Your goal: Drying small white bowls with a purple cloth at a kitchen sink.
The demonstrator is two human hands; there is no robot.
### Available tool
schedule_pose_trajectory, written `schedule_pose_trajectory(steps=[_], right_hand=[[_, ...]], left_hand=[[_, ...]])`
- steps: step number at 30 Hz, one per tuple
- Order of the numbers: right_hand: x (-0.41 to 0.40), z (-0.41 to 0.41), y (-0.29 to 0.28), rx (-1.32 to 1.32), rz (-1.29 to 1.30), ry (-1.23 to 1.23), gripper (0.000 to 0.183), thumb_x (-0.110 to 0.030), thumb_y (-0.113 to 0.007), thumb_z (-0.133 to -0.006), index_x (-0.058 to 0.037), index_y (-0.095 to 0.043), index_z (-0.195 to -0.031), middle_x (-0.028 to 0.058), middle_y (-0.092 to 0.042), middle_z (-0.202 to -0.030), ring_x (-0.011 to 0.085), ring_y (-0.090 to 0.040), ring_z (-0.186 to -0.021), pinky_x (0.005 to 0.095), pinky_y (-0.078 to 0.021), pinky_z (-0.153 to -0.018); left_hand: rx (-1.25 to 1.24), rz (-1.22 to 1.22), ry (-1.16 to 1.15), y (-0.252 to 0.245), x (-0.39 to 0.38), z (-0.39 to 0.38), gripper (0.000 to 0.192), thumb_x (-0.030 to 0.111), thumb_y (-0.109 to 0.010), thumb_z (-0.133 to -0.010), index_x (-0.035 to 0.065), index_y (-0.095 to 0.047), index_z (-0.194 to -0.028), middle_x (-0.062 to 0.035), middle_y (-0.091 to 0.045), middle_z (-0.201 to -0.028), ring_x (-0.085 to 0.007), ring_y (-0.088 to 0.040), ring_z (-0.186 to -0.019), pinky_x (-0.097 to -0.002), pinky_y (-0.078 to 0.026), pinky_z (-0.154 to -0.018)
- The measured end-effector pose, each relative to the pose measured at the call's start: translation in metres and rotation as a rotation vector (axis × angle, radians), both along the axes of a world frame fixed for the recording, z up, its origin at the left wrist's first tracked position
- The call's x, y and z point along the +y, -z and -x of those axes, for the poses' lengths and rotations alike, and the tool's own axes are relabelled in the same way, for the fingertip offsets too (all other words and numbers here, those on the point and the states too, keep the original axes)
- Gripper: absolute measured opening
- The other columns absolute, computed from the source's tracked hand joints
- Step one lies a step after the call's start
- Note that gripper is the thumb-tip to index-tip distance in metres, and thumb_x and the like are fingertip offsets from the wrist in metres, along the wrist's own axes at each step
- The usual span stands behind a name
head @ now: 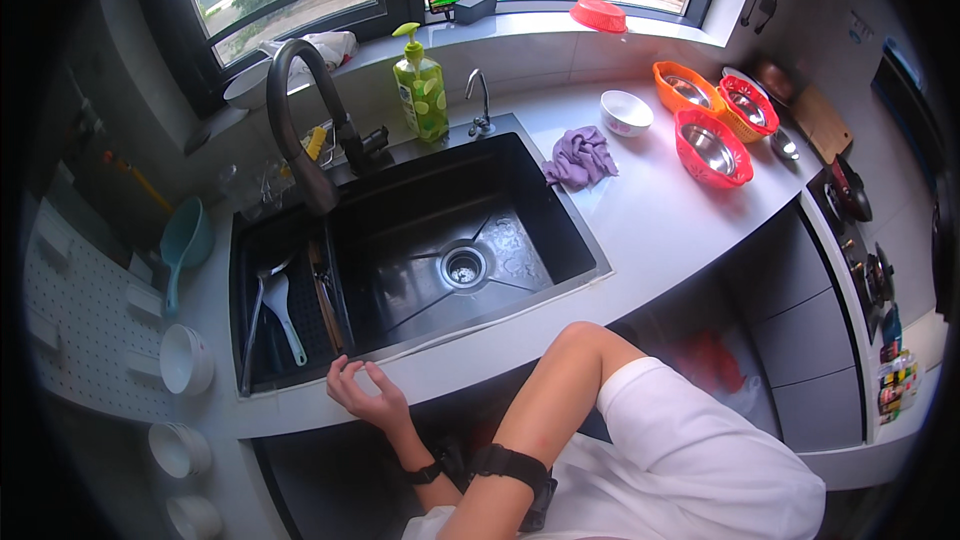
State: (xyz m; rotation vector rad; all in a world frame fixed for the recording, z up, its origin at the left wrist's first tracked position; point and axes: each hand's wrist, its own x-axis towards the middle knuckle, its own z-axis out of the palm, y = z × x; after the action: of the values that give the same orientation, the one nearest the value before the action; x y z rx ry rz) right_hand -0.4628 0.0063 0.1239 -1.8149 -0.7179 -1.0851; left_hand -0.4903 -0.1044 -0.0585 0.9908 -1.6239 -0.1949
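My left hand (369, 397) hovers at the front rim of the black sink (420, 292), fingers curled and apart around nothing. Beyond it, the narrow left compartment holds a white spoon (283, 315) with a pale green handle tip, a long metal utensil (255, 322) and brown chopsticks (325, 300). Wet patches mark the large basin around its drain strainer (463, 267). My right hand is out of view; its bent forearm, with a black strap (514, 465), crosses the lower middle. A dark gooseneck faucet (281, 105) arches over the divider.
Stacked white bowls (186, 360) line the left counter near a blue-green ladle (184, 247). A green soap bottle (420, 94) stands behind the sink. Rightward lie a purple cloth (581, 157), a white bowl (626, 113), colourful baskets (712, 178) and a stove (859, 240).
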Motion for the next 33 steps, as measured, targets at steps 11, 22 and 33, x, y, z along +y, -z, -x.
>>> schedule_pose_trajectory(steps=[11, 22, 33], right_hand=[[0.004, 0.001, 0.000, -0.024, -0.001, -0.029, 0.035, -0.023, -0.044, -0.086, 0.0106, -0.052, -0.087, 0.0314, -0.046, -0.089, 0.0454, -0.041, -0.084, 0.0495, -0.0335, -0.072], [0.004, 0.008, 0.002, -0.032, -0.034, -0.034, 0.034, -0.022, -0.047, -0.085, 0.0121, -0.052, -0.083, 0.0323, -0.047, -0.083, 0.0457, -0.043, -0.078, 0.0484, -0.0359, -0.068], [0.007, 0.018, -0.004, -0.054, -0.106, -0.060, 0.034, -0.020, -0.050, -0.084, 0.0136, -0.051, -0.079, 0.0332, -0.048, -0.077, 0.0460, -0.045, -0.072, 0.0472, -0.0383, -0.063]], left_hand=[[-0.003, -0.024, 0.016, -0.001, 0.002, 0.001, 0.010, 0.011, -0.055, -0.076, 0.0012, -0.051, -0.078, -0.0151, -0.054, -0.097, -0.0293, -0.049, -0.094, -0.0396, -0.039, -0.082], [-0.043, -0.025, -0.002, -0.002, 0.002, -0.001, 0.013, 0.013, -0.054, -0.080, 0.0004, -0.052, -0.078, -0.0151, -0.054, -0.097, -0.0300, -0.049, -0.094, -0.0408, -0.038, -0.082], [-0.033, -0.046, 0.010, -0.003, 0.004, -0.001, 0.009, 0.009, -0.055, -0.076, 0.0008, -0.052, -0.078, -0.0146, -0.054, -0.097, -0.0301, -0.049, -0.094, -0.0400, -0.038, -0.083]])
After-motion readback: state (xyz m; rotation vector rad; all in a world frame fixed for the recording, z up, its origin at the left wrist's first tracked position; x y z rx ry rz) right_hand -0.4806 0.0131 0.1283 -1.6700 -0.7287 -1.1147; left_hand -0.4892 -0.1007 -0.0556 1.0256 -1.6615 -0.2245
